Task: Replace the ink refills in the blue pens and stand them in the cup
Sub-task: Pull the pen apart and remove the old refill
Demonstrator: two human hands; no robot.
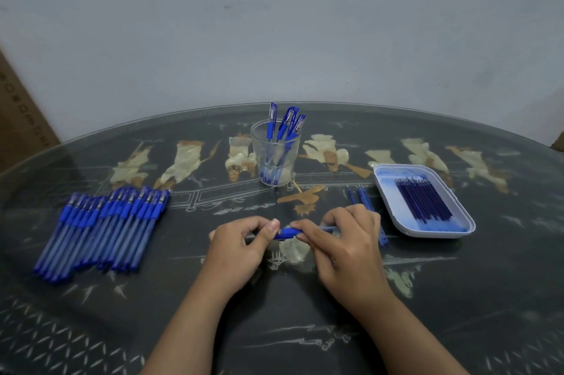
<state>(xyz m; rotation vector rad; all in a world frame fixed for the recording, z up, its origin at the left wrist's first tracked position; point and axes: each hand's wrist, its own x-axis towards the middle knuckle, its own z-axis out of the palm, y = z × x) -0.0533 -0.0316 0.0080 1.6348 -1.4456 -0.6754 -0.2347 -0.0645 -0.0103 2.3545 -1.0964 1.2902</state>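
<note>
The left hand (241,249) and right hand (341,240) were both clamped on one blue pen (287,233), held level just above the table (305,329); whether it was coming apart or going together could not be told. Beyond, a few finished pens (287,126) stood in the glass cup (259,149). Loose refills (361,194) lay beside the white tray (433,232) of refills. The long row of pens (100,228) at left looked unprocessed, so most of the job seemingly remained.

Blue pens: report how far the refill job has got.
Done: a few pens stand in the glass cup. In hand: left hand and right hand grip one blue pen. To do: the pile of pens at left; refills wait in the tray.
</note>
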